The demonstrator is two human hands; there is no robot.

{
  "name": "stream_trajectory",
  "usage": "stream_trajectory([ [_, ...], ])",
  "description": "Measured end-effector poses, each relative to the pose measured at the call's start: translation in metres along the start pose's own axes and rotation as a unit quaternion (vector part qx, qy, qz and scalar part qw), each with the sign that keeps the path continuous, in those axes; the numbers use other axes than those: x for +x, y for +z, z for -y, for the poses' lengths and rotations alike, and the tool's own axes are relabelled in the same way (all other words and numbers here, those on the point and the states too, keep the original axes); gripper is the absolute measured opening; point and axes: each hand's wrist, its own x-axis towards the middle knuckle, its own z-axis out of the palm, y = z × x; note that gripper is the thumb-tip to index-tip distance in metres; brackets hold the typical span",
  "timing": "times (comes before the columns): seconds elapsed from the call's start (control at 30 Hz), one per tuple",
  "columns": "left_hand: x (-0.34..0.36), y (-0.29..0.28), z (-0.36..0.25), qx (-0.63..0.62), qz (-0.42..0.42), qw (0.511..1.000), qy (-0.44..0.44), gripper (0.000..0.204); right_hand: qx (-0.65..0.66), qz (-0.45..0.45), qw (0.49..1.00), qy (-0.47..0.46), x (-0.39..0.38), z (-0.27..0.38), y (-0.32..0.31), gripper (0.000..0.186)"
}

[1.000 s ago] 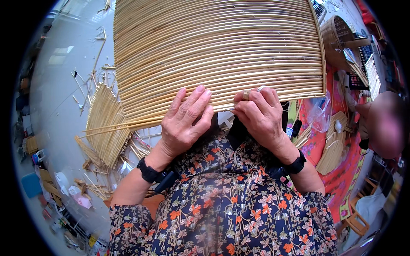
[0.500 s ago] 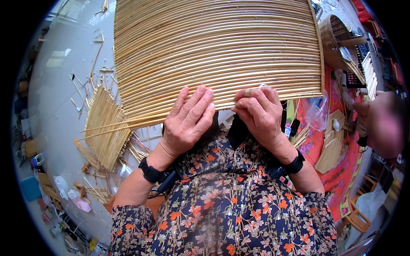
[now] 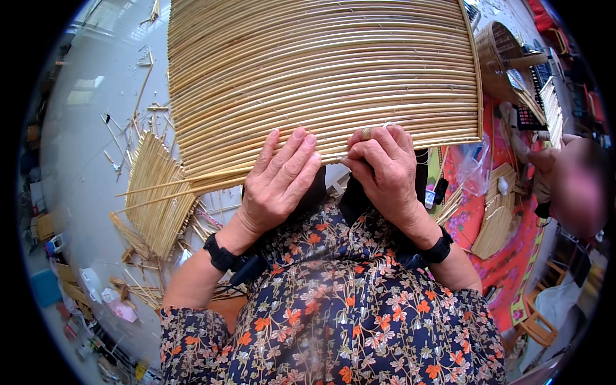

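A large mat of straw-coloured reed stalks (image 3: 321, 77), laid side by side and stitched with thin thread, spreads in front of me. My left hand (image 3: 279, 179) lies with fingers stretched out on its near stalks, left of the middle. Two loose stalk ends (image 3: 154, 190) poke out past the mat's left side. To the right, my right hand (image 3: 385, 167) is closed in a pinch at the near edge, a metal ring-like thimble (image 3: 366, 133) on one finger. A bit of white thread (image 3: 389, 124) shows above its knuckles. Whatever lies between the fingertips is hidden.
A smaller stalk panel (image 3: 157, 192) and scattered stalk scraps lie on the pale floor at left. At right are a red flowered cloth (image 3: 507, 269), a clear plastic bag (image 3: 473, 170), a woven basket (image 3: 500, 54) and another person's hand (image 3: 544, 160).
My right hand has slid slightly left along the mat's near edge, its fingers still pinched. The mat appears slightly farther left and up. My left hand stays flat on the stalks.
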Motion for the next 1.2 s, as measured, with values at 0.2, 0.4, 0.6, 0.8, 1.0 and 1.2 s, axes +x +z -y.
stream_trajectory([
  [0.2, 0.0, 0.002, -0.001, 0.003, -0.003, 1.0, 0.011, 0.031, -0.01, -0.008, 1.0, -0.009, -0.004, -0.001, 0.0, 0.025],
  [0.4, 0.0, 0.006, 0.0, -0.005, -0.01, 1.0, 0.011, 0.029, -0.019, -0.013, 0.999, -0.026, -0.005, -0.005, 0.001, 0.026],
  [0.6, 0.007, 0.008, 0.0, 0.028, -0.003, 0.999, 0.027, 0.011, -0.019, -0.009, 1.0, -0.013, -0.003, 0.001, 0.0, 0.025],
  [0.8, 0.007, 0.008, 0.002, 0.027, -0.004, 0.999, 0.044, 0.01, 0.066, -0.036, 0.997, -0.021, -0.004, 0.001, -0.013, 0.024],
  [1.0, 0.009, 0.001, 0.003, 0.031, -0.003, 0.998, 0.053, 0.013, 0.215, -0.081, 0.969, 0.094, -0.057, 0.0, -0.059, 0.027],
  [1.2, 0.013, -0.004, 0.002, 0.026, 0.008, 0.998, 0.052, 0.015, 0.266, -0.029, 0.949, 0.166, -0.071, -0.003, -0.043, 0.017],
])
